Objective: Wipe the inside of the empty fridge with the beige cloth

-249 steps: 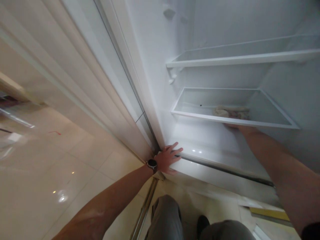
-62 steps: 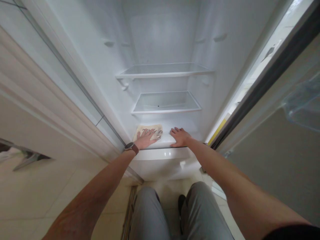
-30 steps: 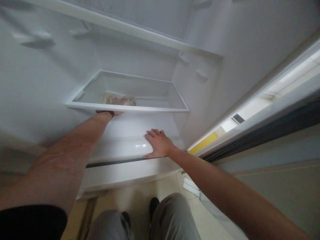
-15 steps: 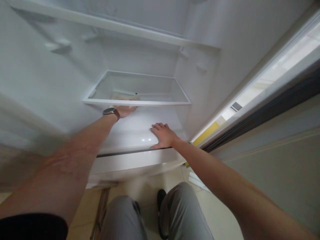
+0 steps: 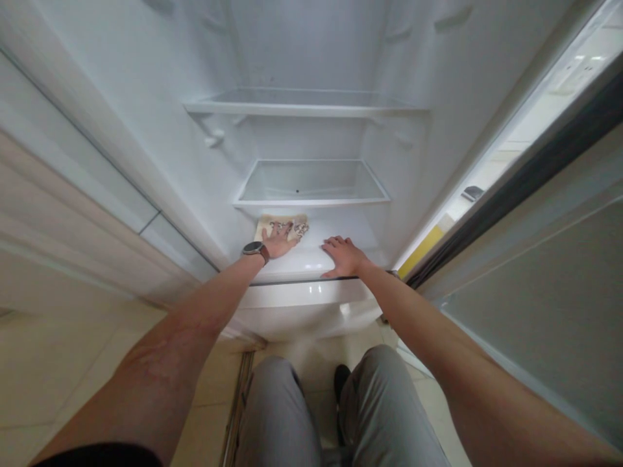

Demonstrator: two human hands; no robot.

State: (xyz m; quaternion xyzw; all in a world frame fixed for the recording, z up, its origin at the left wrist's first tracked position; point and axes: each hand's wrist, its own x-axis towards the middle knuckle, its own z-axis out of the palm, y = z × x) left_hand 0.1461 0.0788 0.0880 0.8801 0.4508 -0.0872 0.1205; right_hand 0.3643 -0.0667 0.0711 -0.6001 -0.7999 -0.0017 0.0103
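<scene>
Head view shows the left hand [image 5: 279, 242] lying on a pale, dark-patterned cloth [image 5: 265, 223] on the refrigerator's bottom surface [image 5: 324, 224]. Half a second ago both were farther back, the cloth showing only through the glass of the lower shelf [image 5: 311, 202]; now hand and cloth have come forward, and the cloth lies in plain sight below that shelf's front rim. It is spread flat toward the left wall, with its right end bunched up. The left fingers are spread open and press on the cloth rather than gripping it.

Meanwhile the right hand [image 5: 344, 255] has stayed put near the front edge, to the right of the cloth and apart from it, its fingers parted and slightly bent, holding nothing. The watch [image 5: 253, 248] on the left wrist sits closer to the front edge than before.

The camera has also swung and drawn back: the upper shelf [image 5: 311, 110] shows nearly level across the view, and the tiled wall [image 5: 121, 201] at left has come into sight.
</scene>
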